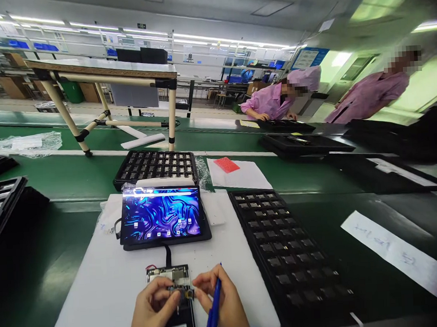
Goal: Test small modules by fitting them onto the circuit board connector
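Pinching a small dark module (185, 293) between both hands.

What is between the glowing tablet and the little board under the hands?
A short black cable runs from the tablet down to the circuit board, over the white mat. The head view shows nothing else there.

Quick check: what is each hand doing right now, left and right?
Left hand: closed, pinching the small component over the circuit board.
Right hand: closed, holding a blue pen, fingertips on the same component.
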`<action>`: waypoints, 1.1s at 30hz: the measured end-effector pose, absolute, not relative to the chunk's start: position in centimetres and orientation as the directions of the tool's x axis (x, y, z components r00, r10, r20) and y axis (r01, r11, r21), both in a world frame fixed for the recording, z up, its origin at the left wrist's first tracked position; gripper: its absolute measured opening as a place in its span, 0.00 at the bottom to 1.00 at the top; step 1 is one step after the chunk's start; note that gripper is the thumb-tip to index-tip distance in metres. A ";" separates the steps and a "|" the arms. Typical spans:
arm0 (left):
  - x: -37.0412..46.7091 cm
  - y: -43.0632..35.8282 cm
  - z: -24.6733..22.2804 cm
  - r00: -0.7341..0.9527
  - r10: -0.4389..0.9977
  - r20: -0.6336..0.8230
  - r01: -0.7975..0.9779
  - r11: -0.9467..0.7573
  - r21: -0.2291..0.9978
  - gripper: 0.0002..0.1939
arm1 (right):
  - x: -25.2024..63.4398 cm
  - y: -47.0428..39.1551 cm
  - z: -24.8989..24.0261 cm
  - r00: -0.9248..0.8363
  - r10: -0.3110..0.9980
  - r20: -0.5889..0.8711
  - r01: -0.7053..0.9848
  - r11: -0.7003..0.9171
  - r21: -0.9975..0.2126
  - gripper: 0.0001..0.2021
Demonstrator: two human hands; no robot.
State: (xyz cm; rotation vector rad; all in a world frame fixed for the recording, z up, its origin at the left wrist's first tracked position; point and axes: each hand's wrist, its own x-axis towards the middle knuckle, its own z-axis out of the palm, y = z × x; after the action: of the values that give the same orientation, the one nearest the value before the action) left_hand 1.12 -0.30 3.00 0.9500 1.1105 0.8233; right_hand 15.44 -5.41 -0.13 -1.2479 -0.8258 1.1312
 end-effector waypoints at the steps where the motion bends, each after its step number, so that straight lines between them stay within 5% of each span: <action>1: 1.1 -0.3 3.1 0.241 0.909 -0.341 -0.071 0.367 0.928 0.29 | 15.4 -5.5 -0.3 0.277 0.956 -0.095 -0.183 -0.045 -0.982 0.16; 8: 1.3 -0.2 3.4 0.239 0.903 -0.356 -0.092 0.387 0.918 0.28 | 15.3 -5.9 0.2 0.353 0.928 -0.118 -0.163 -0.064 -0.985 0.23; 21: 1.5 -0.7 3.0 0.215 0.919 -0.330 -0.051 0.348 0.936 0.29 | 14.7 -5.6 1.6 0.410 0.892 -0.187 -0.219 -0.103 -0.970 0.18; 33: 1.6 -1.2 2.3 0.315 0.867 -0.385 -0.031 0.415 0.909 0.29 | 16.2 -6.0 2.4 0.290 0.935 -0.205 -0.018 -0.208 -0.978 0.16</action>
State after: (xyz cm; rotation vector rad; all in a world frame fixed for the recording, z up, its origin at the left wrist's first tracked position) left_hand 1.64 -1.17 2.28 0.9640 1.0863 0.7318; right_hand 16.16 -5.97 2.37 -1.4951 -0.8895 1.1267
